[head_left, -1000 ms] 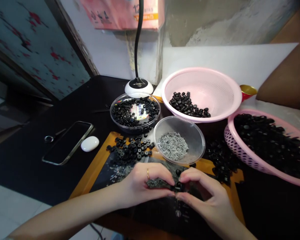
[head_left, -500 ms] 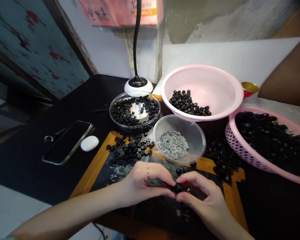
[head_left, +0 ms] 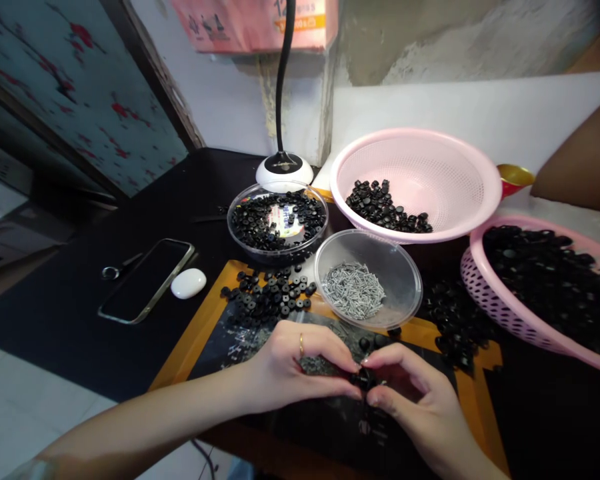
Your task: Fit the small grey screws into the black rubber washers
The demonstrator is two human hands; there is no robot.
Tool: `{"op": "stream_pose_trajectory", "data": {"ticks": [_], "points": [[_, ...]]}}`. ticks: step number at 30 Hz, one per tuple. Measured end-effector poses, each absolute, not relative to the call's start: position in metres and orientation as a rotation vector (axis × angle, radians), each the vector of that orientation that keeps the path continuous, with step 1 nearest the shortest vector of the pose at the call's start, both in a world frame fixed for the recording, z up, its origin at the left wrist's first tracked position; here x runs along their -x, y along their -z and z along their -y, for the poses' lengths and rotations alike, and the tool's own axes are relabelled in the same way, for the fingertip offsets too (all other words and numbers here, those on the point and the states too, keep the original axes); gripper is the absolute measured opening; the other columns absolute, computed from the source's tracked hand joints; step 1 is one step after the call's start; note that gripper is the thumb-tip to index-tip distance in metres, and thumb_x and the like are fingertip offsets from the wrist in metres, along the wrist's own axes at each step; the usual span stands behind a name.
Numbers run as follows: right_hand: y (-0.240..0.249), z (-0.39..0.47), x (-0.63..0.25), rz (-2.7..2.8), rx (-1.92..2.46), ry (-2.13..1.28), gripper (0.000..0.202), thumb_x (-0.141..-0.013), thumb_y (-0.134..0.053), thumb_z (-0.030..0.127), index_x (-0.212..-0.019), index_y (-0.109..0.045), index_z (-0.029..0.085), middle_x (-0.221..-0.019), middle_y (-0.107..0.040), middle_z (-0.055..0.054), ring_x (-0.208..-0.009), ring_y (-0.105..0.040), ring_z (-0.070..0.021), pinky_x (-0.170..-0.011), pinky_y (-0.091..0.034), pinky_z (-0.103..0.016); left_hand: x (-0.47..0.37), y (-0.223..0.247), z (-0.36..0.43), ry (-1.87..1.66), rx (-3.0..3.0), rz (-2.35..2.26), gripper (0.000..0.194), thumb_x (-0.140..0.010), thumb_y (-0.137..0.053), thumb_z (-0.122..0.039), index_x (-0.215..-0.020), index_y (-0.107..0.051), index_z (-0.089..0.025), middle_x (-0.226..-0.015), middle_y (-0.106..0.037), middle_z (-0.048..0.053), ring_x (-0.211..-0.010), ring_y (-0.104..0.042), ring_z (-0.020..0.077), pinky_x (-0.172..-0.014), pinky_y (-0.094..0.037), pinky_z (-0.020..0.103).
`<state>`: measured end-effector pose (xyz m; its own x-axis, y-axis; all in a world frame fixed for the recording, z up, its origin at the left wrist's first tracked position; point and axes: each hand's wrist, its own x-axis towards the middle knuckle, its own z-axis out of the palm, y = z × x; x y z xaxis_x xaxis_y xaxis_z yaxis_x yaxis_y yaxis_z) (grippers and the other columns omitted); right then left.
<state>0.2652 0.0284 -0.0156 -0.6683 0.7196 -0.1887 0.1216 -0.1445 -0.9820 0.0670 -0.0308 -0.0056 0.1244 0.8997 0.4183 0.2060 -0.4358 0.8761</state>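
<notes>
1. Because the black part (head_left: 365, 379) is so small, it likely weighs next to nothing; it looks stiff, with a smooth skin that may slip, and seems unlikely to be fragile. Opposite outer edges would be the surest place to take it.

2. The part sits between the person's two hands, above the dark middle of the orange-bordered mat (head_left: 180, 353). The left hand (head_left: 283, 360) has a narrow thumb-and-forefinger pinch on its 9 o'clock side, and the right hand (head_left: 430, 400) a similar narrow pinch at 3 o'clock (the fingers hide much of it, so whether it is one piece or several cannot be told).

3. With that part as the dial's centre, one clear bowl (head_left: 403, 287) lies at 12 o'clock, holding metal pins (head_left: 355, 290) too many to count. One clear tray (head_left: 234, 233) of black discs is at 11.

4. Two pink colanders, a round one (head_left: 447, 180) near 1 o'clock and another (head_left: 485, 293) at 2, hold uncounted black pieces.

5. Around 10 o'clock are one phone (head_left: 147, 283), one white oval object (head_left: 189, 283) and loose discs (head_left: 270, 297), dozens at least.
</notes>
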Motion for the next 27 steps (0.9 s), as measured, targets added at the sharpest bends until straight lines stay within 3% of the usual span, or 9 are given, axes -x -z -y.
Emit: {"op": "stream_pose_trajectory", "data": {"ticks": [12, 27], "points": [[0.0215, -0.027, -0.2664, 1.579, 0.892, -1.846, 0.018, -0.067, -0.079, 0.03, -0.083, -0.07, 0.029, -0.078, -0.066, 0.002, -0.07, -0.062, -0.0125, -0.063, -0.051, -0.016, -0.0661, 0.004, 0.0318, -1.375, -1.757, -1.045, 0.018, -0.068, -0.076, -0.012, -0.084, -0.069, -0.007, -0.082, -0.073, 0.011, -0.075, -0.068, 0.0139, -0.071, -0.057, 0.022], [0.0181, -0.0283, -0.2635, 1.716, 0.751, -1.765, 0.021, -0.068, -0.077, 0.016, -0.083, -0.067, 0.028, -0.071, -0.068, 0.004, -0.064, -0.064, -0.0103, -0.06, -0.052, -0.014, -0.0651, 0.0062, 0.0303, -1.329, -1.817, -1.013, 0.018, -0.069, -0.075, -0.012, -0.084, -0.069, -0.006, -0.083, -0.071, 0.012, -0.077, -0.068, 0.014, -0.072, -0.057, 0.021]]}}
